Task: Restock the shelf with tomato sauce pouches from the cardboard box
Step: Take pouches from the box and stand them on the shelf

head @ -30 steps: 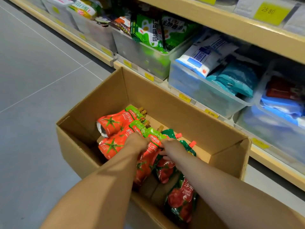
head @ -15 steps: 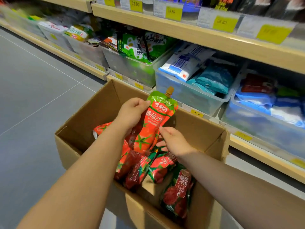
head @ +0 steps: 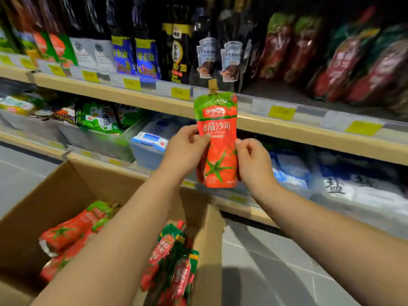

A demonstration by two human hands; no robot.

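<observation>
While our left hand [head: 187,149] and right hand [head: 254,162] pinch the pouch [head: 217,133] upright, we go slow; stand it on the shelf [head: 287,131].

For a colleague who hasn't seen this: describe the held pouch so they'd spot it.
Start at the wooden shelf with yellow tags. Above the cardboard box, the left hand and right hand pinch one pouch. Unlike those in the box, it is upright, gold cap up.

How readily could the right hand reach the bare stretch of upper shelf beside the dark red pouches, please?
Probably yes: nothing stands between the right hand and that bare stretch, though it holds a pouch with the left hand.
</observation>
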